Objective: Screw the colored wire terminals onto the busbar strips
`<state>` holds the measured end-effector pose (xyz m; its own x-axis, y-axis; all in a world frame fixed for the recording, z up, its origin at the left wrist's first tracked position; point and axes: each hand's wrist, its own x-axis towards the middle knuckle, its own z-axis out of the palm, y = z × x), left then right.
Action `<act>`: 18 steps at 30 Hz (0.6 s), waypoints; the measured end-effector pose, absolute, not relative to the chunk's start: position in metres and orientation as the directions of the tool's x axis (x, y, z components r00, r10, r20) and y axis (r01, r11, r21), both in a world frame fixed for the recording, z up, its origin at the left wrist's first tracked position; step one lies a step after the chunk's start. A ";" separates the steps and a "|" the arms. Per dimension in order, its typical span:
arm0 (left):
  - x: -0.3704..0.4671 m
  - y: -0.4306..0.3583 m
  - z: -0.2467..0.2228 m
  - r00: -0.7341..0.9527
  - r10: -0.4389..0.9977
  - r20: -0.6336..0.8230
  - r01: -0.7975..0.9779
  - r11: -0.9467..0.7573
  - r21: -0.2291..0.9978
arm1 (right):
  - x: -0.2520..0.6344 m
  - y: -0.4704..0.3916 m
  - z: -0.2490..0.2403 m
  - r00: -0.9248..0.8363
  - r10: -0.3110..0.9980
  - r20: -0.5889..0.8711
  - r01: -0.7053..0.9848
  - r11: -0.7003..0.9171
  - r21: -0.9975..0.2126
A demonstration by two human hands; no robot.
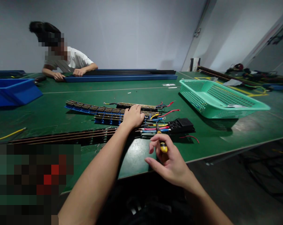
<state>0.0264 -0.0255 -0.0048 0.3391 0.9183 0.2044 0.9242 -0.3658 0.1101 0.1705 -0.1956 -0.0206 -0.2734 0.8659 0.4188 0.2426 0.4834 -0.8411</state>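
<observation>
Yellow-handled tool (164,147) in right hand (171,161); left hand (133,117) over strips (108,118), fingertips hidden, grip unclear.

Left hand (133,116) covers whatever bit of the rail strips (108,118) sits under it, and I can't really see its fingertips. Right hand (171,161) hides part of the yellow-handled tool (164,147), whose tip's too small to make out. Blue bin (15,92) runs off the left edge, pixel blocks (33,184) blot out the lower-left corner, and that dark wall marking (281,38) far right is cut off and too blurry to read.
</observation>
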 end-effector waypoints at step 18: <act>0.027 -0.026 -0.005 0.342 0.913 0.220 0.922 -0.371 0.107 | 0.169 -0.170 -0.018 -0.521 0.794 0.313 0.595 0.601 -0.533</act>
